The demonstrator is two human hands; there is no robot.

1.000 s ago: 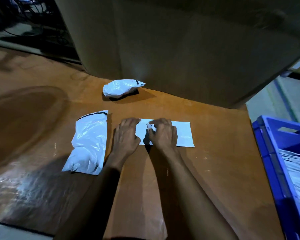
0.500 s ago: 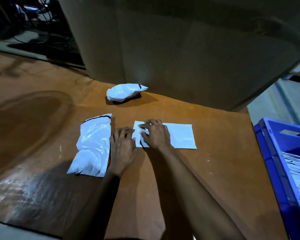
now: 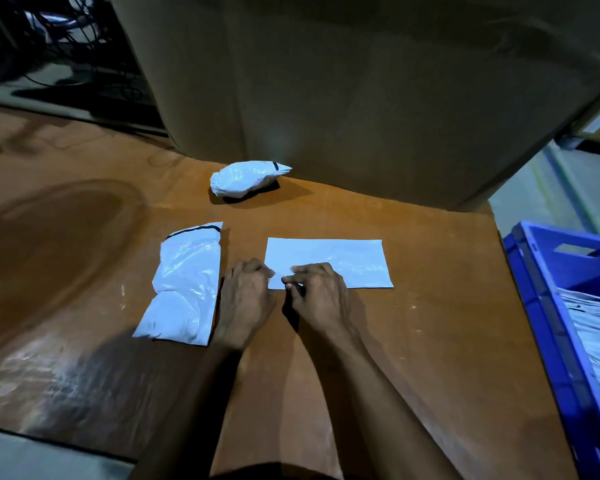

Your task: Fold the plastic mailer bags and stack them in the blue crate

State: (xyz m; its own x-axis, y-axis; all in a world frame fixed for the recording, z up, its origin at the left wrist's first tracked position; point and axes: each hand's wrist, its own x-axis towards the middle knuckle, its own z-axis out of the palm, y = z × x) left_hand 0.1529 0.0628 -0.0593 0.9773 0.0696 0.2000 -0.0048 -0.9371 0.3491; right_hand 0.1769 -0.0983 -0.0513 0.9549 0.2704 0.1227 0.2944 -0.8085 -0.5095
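A: Worktop (image 3: 430, 341), brown, dim; flat mailer (image 3: 340, 259) at centre; blue crate (image 3: 541, 306) at right, part filled.
B: Right grip (image 3: 317, 296) pinches its near-left edge; left grip (image 3: 245, 299) curled at the corner, hold unclear.
A: Step, likely: fold starting; next, lift edge, carry across squarely.

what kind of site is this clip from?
Probably a packing or warehouse bench: plastic mailer bags on a worn wooden table, a blue crate of folded bags alongside, a large cardboard box behind.
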